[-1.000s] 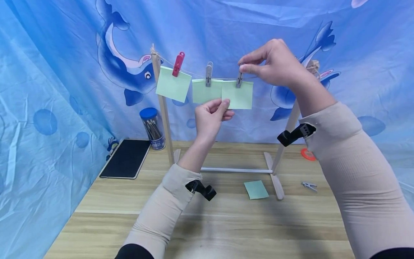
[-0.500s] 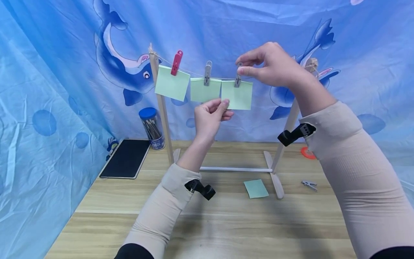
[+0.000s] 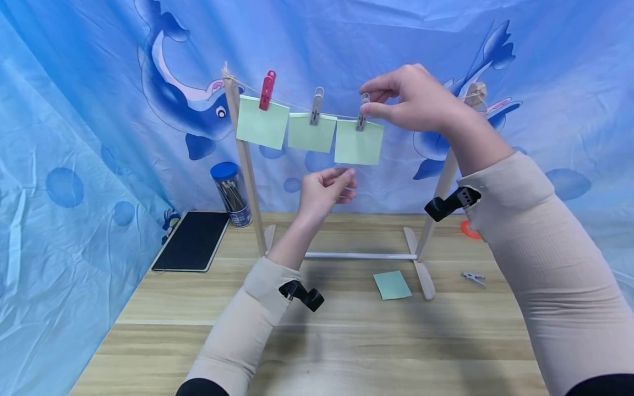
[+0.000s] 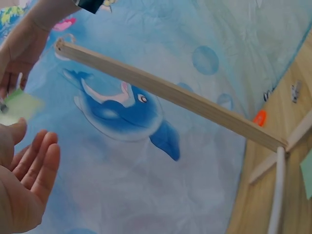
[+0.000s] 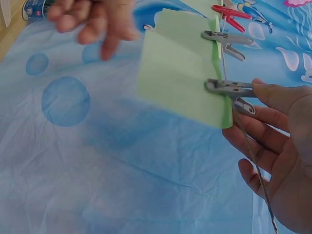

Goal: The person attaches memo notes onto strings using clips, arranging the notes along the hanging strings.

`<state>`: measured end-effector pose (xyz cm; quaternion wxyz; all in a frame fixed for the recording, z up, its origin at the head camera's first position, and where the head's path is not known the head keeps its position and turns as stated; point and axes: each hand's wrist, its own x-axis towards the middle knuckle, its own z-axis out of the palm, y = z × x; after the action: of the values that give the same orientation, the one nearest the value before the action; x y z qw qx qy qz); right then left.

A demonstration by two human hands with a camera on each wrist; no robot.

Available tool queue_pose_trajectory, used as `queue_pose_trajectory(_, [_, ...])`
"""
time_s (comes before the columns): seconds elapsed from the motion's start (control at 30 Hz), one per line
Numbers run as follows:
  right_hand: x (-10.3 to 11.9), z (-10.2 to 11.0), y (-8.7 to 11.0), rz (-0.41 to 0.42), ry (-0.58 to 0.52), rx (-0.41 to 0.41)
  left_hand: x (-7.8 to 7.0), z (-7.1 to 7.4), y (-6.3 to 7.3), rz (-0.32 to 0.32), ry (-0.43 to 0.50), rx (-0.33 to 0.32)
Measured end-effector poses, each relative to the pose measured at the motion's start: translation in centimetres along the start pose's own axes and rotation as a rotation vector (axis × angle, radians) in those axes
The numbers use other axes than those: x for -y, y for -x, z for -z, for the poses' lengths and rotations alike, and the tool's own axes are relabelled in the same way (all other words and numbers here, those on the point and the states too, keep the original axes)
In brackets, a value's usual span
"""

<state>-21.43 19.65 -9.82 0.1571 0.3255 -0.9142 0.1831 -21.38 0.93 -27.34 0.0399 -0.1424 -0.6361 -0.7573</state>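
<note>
Three pale green paper notes hang from a string, each under a clothespin. The right-hand note (image 3: 359, 146) hangs from a grey clothespin (image 5: 229, 88), whose end my right hand (image 3: 418, 102) pinches between thumb and fingers. Below that note, apart from it, my left hand (image 3: 322, 190) holds nothing; its fingers are relaxed in the left wrist view. A second grey clothespin (image 3: 316, 107) grips the middle note (image 3: 312, 133). At the left, a red clothespin (image 3: 267, 91) carries another note (image 3: 262, 124), its lower edge tilted.
A wooden stand (image 3: 246, 165) bears the string. On the table lie a loose green note (image 3: 392, 285), a grey clothespin (image 3: 474, 278), an orange-red ring (image 3: 469, 229) and a black tablet (image 3: 192, 242). A blue-lidded jar (image 3: 231, 195) stands behind the tablet.
My left hand has let go of the right-hand note and dropped slightly below it. That note now hangs apart from the middle one. My right hand stays at the clothespin.
</note>
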Motion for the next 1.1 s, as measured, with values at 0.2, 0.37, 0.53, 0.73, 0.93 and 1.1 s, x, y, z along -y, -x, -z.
queue_pose_trajectory(0.2, [0.4, 0.2, 0.2, -0.002, 0.018, -0.019, 1.7, 0.9, 0.6, 0.086, -0.062, 0.090])
queue_pose_trajectory(0.37, [0.9, 0.3, 0.6, 0.042, 0.028, -0.068, 2.5, 1.6, 1.2, 0.132, -0.100, 0.140])
queue_pose_trajectory(0.53, [1.0, 0.3, 1.5, 0.136, 0.029, -0.188, 3.4, 2.2, 1.6, 0.154, -0.113, 0.173])
queue_pose_trajectory(0.73, [0.1, -0.5, 3.5, 0.307, -0.015, -0.448, 4.5, 2.9, 2.2, 0.150, -0.153, 0.195])
queue_pose_trajectory(0.93, [-0.7, -2.9, 6.2, 0.404, -0.166, -0.630, 5.6, 3.6, 3.1, 0.114, -0.260, 0.192])
queue_pose_trajectory(1.1, [-1.5, -5.7, 9.2, 0.366, -0.244, -0.646, 6.5, 4.3, 4.1, 0.089, -0.361, 0.199])
